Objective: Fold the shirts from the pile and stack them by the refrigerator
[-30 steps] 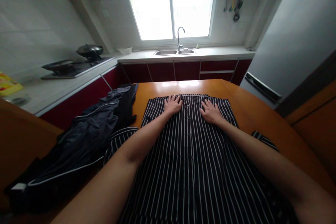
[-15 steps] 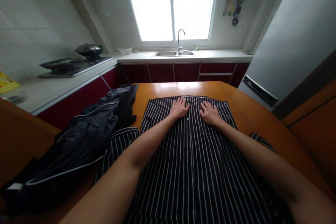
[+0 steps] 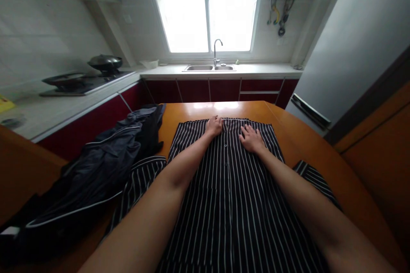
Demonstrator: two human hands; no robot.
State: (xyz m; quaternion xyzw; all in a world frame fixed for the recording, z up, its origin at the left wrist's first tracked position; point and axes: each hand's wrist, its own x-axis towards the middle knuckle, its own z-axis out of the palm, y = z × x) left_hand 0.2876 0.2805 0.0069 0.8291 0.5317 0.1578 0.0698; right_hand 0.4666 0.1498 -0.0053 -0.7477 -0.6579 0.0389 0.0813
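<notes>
A black shirt with white stripes [image 3: 205, 217] lies spread on the wooden table, its buttoned front facing up and its hem edge toward the window. Near that far edge, just left of the row of buttons, my left hand [image 3: 214, 126] has its fingers curled in against the cloth; the fingertips are partly hidden. My right hand [image 3: 252, 138] rests flat on the shirt to the right of the buttons, fingers spread. Striped sleeves [image 3: 315, 178] stick out at both sides, partly covered by my forearms.
A dark jacket [image 3: 105, 158] with white piping lies in a heap on the left of the wooden table [image 3: 297, 136]. Beyond are a sink [image 3: 199, 68], a stove [image 3: 88, 85] with pans at left, and a grey fridge [image 3: 349, 42] at right.
My left hand first slid right toward the buttons with fingers spread, then moved slightly back left and curled its fingers. My right hand stays flat on the shirt. The view has shifted a little.
</notes>
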